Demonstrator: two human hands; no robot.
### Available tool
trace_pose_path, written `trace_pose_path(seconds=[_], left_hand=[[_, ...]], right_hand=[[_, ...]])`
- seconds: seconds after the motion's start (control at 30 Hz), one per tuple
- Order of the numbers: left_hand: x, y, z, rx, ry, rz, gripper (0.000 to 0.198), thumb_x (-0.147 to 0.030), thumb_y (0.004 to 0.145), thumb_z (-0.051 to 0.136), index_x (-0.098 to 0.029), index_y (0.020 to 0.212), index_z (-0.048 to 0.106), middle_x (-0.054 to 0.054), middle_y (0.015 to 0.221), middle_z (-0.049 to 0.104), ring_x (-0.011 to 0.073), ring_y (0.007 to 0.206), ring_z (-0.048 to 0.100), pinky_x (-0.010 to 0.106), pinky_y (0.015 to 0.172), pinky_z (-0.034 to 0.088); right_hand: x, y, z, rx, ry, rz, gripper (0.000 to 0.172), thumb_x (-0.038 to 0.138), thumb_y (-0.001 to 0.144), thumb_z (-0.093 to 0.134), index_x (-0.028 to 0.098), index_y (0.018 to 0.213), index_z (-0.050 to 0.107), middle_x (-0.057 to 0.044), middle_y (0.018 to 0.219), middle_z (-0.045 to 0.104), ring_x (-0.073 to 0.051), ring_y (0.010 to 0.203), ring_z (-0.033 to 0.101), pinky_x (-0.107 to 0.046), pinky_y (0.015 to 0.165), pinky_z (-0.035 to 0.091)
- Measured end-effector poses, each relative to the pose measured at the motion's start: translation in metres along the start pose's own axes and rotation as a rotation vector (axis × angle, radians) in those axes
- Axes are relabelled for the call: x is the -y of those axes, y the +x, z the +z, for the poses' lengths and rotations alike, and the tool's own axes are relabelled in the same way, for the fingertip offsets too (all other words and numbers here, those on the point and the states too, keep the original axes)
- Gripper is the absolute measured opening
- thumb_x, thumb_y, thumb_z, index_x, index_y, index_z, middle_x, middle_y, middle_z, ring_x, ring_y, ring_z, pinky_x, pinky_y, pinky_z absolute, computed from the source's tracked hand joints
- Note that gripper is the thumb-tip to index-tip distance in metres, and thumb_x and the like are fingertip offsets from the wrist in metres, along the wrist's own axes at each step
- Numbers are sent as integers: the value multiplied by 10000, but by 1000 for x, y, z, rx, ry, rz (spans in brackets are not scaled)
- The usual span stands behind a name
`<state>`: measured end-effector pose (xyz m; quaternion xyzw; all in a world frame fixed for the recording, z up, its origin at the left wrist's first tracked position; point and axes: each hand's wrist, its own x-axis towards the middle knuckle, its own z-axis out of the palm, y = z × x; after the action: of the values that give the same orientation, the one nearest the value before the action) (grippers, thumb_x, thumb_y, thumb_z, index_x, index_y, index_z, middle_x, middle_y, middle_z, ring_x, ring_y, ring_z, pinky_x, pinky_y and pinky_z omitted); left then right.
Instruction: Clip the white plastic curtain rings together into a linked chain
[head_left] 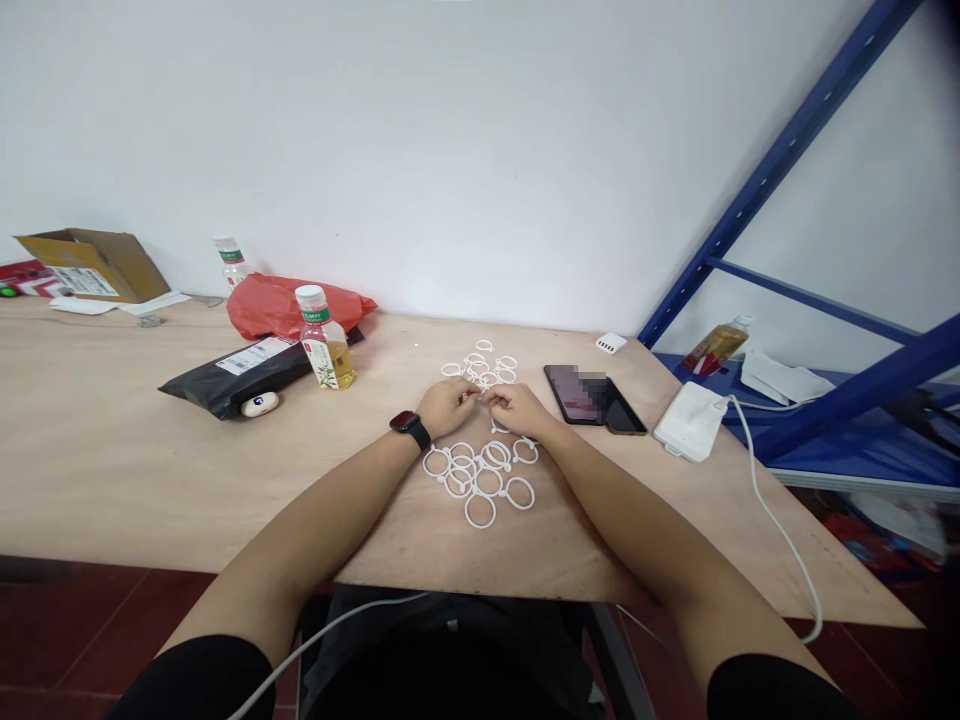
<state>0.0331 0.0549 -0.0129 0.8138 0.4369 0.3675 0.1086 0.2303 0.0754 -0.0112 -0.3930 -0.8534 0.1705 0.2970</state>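
Over the middle of the wooden table (390,540), my left hand (448,406) and my right hand (516,410) meet with fingertips pinched close together. Between them they seem to grip a small white plastic ring, mostly covered by the fingers. Several thin white rings with small eyelets lie in a loose cluster (480,510) nearer to me, below the hands. A second group of white rings (485,346) is spread just beyond the fingertips. Part of one ring shows under my right hand. A black watch (409,427) sits on my left wrist.
Left of my hands stand a drink bottle (327,350), a black parcel bag (225,385), a red plastic bag (262,305) and a cardboard box (112,265). To the right lie two phones (574,395), a white power bank (690,420) with a cable, and a blue metal shelf (780,125).
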Motion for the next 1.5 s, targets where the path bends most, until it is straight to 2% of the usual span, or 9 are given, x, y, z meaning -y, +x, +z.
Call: trace_pose_path(seconds=[0.13, 0.23, 0.33, 0.4, 0.5, 0.63, 0.9, 1.2, 1.5], left_hand=[[-2, 0, 0, 29, 28, 10, 189, -216, 880, 526, -184, 906, 710, 42, 862, 700, 162, 770, 618, 291, 766, 493], [-2, 0, -1, 32, 44, 9, 197, -210, 878, 522, -186, 925, 712, 43, 870, 705, 162, 778, 624, 291, 777, 495], [-2, 0, -1, 49, 45, 16, 213, -204, 882, 511, -178, 936, 715, 48, 880, 712, 171, 808, 633, 295, 787, 496], [-3, 0, -2, 53, 43, 5, 230, -219, 896, 501, -181, 972, 715, 51, 918, 722, 177, 844, 642, 299, 804, 496], [-4, 0, -2, 56, 38, -25, 270, -251, 911, 494, -186, 1072, 701, 57, 991, 731, 182, 874, 655, 302, 820, 500], [-4, 1, -2, 43, 6, -36, 287, -254, 910, 490, -185, 1094, 700, 58, 998, 738, 182, 867, 665, 298, 809, 503], [-2, 1, -4, 4, -91, -46, 264, -240, 895, 514, -201, 1036, 733, 25, 898, 755, 145, 742, 663, 248, 714, 497], [-2, 0, -3, -7, -69, -63, 267, -189, 835, 542, -178, 1023, 731, 25, 838, 746, 138, 689, 648, 243, 687, 494], [-2, 0, -3, -35, -98, 10, 271, -187, 872, 515, -177, 1076, 695, 54, 938, 735, 155, 788, 652, 279, 761, 513]], right_hand=[[2, -1, -14, 215, -66, -179, 296, 77, 637, 590, 240, 847, 721, -13, 959, 673, -173, 848, 618, -264, 758, 474], [2, -1, -17, 249, -112, -178, 209, 110, 662, 621, 236, 799, 713, -18, 924, 652, -171, 839, 613, -260, 746, 468], [-1, -1, -12, 191, -150, -126, 98, 153, 695, 651, 222, 751, 692, 0, 792, 657, -158, 754, 603, -249, 687, 441], [-3, -1, -6, 95, -146, -35, 44, 200, 746, 646, 221, 755, 684, 17, 711, 660, -141, 666, 588, -239, 626, 415], [-4, -2, 1, -92, -113, 65, 71, 262, 799, 630, 227, 808, 691, 26, 663, 666, -135, 612, 589, -234, 590, 404], [-1, -3, 5, -218, -94, 37, 88, 267, 802, 627, 229, 834, 699, 15, 669, 682, -145, 626, 614, -240, 607, 430], [5, -5, 3, -219, -161, -55, 153, 300, 857, 585, 237, 908, 715, -22, 796, 734, -169, 730, 653, -258, 681, 463], [12, -7, 2, -197, -208, -111, 156, 320, 870, 583, 229, 836, 705, -25, 748, 714, -160, 685, 630, -259, 679, 444], [10, -6, 5, -229, -132, -54, 107, 283, 849, 609, 236, 890, 696, -18, 802, 736, -162, 702, 656, -255, 663, 469]])
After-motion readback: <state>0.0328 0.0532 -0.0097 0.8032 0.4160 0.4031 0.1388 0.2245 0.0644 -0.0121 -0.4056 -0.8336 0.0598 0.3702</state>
